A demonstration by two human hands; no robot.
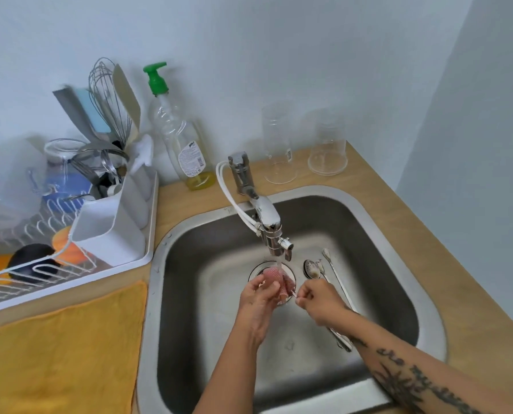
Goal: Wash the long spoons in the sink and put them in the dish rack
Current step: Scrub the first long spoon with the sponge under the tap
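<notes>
spoons: thin wet long steel spoons (333, 273) right of chrome faucet (267, 225), slippery (likely); pinch mid-handle. left hand (256, 297) grips pink mesh scrubber (276, 277), right hand (321, 300) pinches one handle.

Unreadable small print on soap bottle label (193, 160).

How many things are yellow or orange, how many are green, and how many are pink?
Yellow or orange: 2, the towel beside the sink and the orange dish in the dish rack
Green: 1, the pump top on the soap bottle
Pink: 1, the net scrubber in the left hand
Total: 4
</notes>
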